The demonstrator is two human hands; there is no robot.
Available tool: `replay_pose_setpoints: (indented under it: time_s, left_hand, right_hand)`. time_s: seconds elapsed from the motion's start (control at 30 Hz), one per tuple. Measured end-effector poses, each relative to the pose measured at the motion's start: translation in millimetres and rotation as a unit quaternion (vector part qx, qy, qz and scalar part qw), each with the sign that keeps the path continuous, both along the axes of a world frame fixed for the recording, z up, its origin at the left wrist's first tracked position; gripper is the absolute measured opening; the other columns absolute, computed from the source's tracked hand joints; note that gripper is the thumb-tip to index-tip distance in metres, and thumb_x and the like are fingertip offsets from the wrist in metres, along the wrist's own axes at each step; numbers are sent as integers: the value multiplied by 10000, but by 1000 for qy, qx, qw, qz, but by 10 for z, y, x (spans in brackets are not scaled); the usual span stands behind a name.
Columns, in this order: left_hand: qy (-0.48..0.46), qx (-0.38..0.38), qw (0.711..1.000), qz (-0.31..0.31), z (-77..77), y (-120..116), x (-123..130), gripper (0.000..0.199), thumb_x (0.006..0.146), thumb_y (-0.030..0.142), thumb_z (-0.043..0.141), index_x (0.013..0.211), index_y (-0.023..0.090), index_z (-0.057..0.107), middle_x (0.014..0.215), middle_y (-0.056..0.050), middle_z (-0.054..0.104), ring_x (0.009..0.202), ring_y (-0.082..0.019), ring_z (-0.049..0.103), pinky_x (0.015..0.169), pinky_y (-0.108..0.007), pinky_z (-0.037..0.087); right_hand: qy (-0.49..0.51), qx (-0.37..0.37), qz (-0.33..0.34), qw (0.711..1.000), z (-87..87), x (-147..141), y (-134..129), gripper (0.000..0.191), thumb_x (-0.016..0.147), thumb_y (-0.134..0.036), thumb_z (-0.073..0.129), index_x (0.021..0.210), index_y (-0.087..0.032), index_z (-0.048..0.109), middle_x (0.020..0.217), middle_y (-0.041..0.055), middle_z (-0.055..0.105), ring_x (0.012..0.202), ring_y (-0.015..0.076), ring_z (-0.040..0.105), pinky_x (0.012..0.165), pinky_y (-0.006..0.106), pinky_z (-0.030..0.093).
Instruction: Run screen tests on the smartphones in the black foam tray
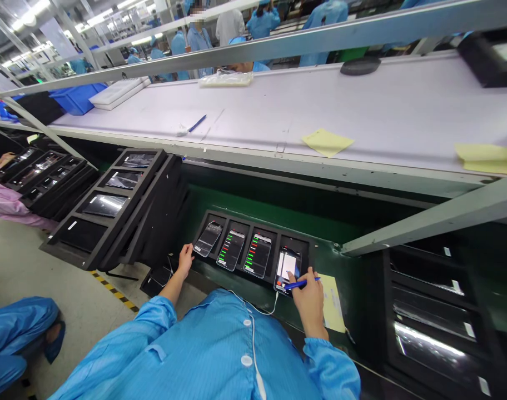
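Note:
On the green bench a black foam tray (253, 225) holds a row of several phones. My left hand (185, 261) grips the tray's left front corner, close to the leftmost phone (208, 239), whose screen is dark grey. Two middle phones, one (230, 250) beside the other (257, 255), show lists of green and red text. My right hand (310, 297) keeps a blue pen (302, 283) between its fingers, with a fingertip on or just above the lit white screen of the rightmost phone (287, 266). A white cable (274, 306) leads to that phone's lower end.
Yellow paper (332, 303) lies right of the tray. Stacked phone trays stand left (107, 205) and right (432, 311). The white shelf (253, 116) above carries another pen (197, 123) and a yellow note (327, 143). A slanted metal post (428, 216) rises at right. Other people sit nearby.

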State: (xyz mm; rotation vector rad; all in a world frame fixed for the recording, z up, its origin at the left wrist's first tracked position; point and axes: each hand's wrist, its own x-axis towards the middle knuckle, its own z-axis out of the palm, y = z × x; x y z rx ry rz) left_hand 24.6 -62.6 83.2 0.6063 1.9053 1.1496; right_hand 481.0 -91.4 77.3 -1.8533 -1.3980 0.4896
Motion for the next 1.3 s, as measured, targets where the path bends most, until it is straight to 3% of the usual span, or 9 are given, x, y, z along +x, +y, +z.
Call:
replay_pose_setpoints:
  time_s: [0.13,0.23,0.4,0.5,0.87,1.3]
  left_hand:
    - [1,-1,1000,-1,11,-5,1,288,972,535,714,983,247,702,1171,-73,734,1158,-248,668,897,-346,606]
    - [1,-1,1000,-2,22,-8,4,257,984,503,695,971,247,699,1180,-77,735,1163,-252,665,900,-354,606]
    - [3,-3,1000,1,26,-5,8,270,971,520,709,974,249,702,1191,-76,733,1159,-252,663,897,-356,610]
    - [5,-4,1000,6,22,0,13,288,961,536,719,974,249,699,1174,-75,730,1147,-251,664,891,-354,613]
    - [4,-2,1000,11,31,-1,37,317,955,563,726,969,249,680,1168,-71,730,1152,-245,669,882,-332,607]
    - [10,-12,1000,18,76,-3,59,297,960,539,738,959,247,685,1149,-69,726,1143,-246,673,900,-350,610]
  right_hand:
    - [-6,20,59,998,58,-54,-19,588,1013,-766,467,1026,-224,694,1131,191,750,1462,413,504,1188,608,389]
    - [-16,2,116,993,59,-82,-75,649,1035,-745,438,1232,-200,731,1002,155,734,1470,415,508,1178,615,380]
    - [-25,21,60,998,65,-18,-121,611,1032,-757,444,1079,-214,720,1119,189,742,1467,442,488,1174,645,362]
    - [-18,39,59,997,95,34,-114,598,1030,-764,462,1033,-215,703,1118,185,748,1442,435,503,1186,636,362]
    - [-3,-11,125,992,53,-33,-135,687,1054,-725,412,1391,-196,692,973,133,696,1476,412,505,1187,625,384]
    - [8,1,108,994,90,27,-128,684,1026,-734,467,1338,-177,713,999,146,725,1463,411,516,1202,617,379]
